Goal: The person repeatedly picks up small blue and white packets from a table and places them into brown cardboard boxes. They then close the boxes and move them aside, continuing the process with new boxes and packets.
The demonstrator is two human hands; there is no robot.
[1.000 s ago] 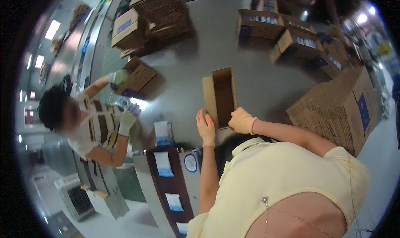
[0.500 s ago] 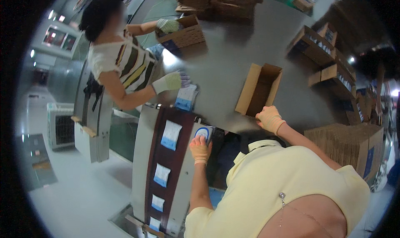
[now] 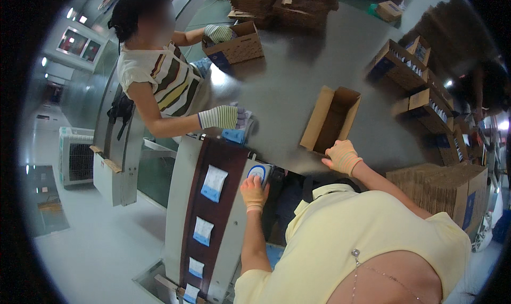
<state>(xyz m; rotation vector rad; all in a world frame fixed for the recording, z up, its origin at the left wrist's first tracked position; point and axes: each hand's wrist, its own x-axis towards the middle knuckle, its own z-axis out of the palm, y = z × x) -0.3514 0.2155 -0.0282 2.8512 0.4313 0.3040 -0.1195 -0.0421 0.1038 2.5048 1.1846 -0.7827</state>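
My left hand [image 3: 254,192], in a pale glove with a striped cuff, rests with outstretched fingers on a white oval panel with a blue rim [image 3: 257,171] at the conveyor's end. Nothing shows in its grasp. My right hand [image 3: 344,157], gloved alike, holds the near end of an open cardboard box [image 3: 314,120] on the metal table, thumb and fingers at its rim. The box's visible inside is bare brown card. Left of my left hand, several white-and-blue packets [image 3: 214,183] lie spaced along the dark red conveyor belt [image 3: 226,154].
Across the table [image 3: 287,80], a co-worker's striped gloved hand [image 3: 221,118] touches packets [image 3: 234,135] at the belt's end; the other reaches into a carton [image 3: 237,46]. Filled cartons [image 3: 399,64] stand at the right. Flattened cardboard stacks [image 3: 436,192] lie beside me and at the back.
The packets lie at different places along the belt. My right hand has shifted slightly on the box's near rim. The co-worker's near hand has moved slightly over the packets. My left hand stays put.
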